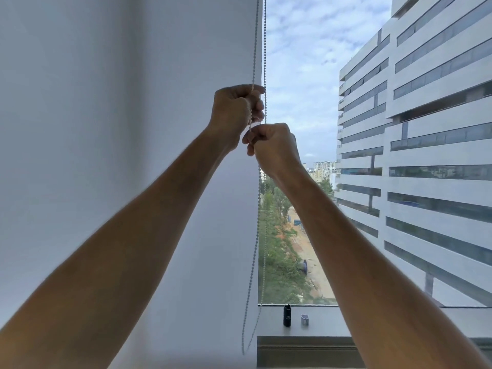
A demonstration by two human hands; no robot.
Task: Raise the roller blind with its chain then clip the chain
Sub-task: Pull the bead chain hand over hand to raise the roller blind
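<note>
A white roller blind [127, 129] hangs down over the left part of the window, reaching below the sill. Its beaded chain [255, 43] runs down along the blind's right edge as a loop of two strands, ending low near the sill. My left hand [235, 110] is fisted around one strand, raised high. Just below and to the right, my right hand [274, 146] grips the same strand. The other strand [265, 49] hangs free beside my left hand's fingers. A small pale clip [304, 319] stands on the sill.
A grey window sill [319, 323] holds a small black bottle [287, 318] next to the clip. The uncovered glass on the right shows sky, trees and a large office building [426, 129]. A dark ledge [306, 352] runs below the sill.
</note>
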